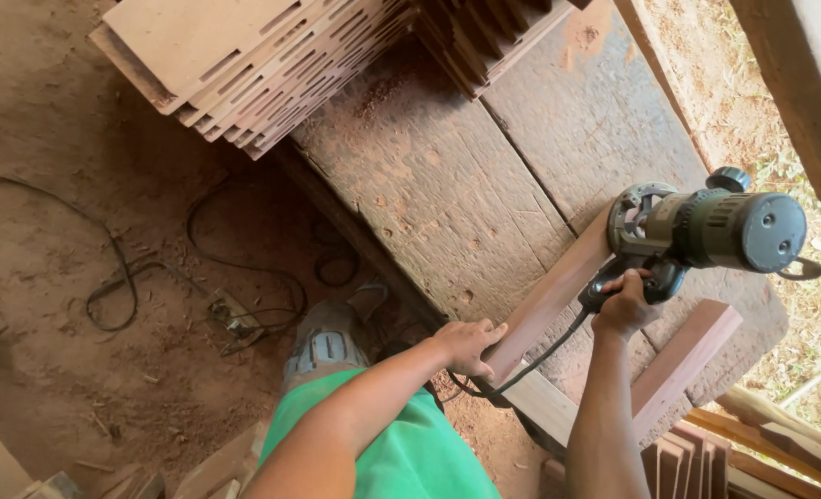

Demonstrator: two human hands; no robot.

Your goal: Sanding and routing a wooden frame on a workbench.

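Note:
My right hand (625,305) grips the side handle of a dark green power router (706,229) that sits on a reddish wooden board (551,294). The board lies slanted across a rough plank workbench (447,176). My left hand (466,344) presses on the near end of that board, fingers wrapped over its edge. A black cable (531,362) hangs from the tool between my two arms. A second reddish board (683,362) lies to the right of my right forearm.
Slotted wooden panels (253,65) are stacked at the bench's far end. Black cables (235,268) and a socket block (233,312) lie on the dirt floor at left. More boards (771,444) are piled at bottom right. A timber post (813,102) rises at right.

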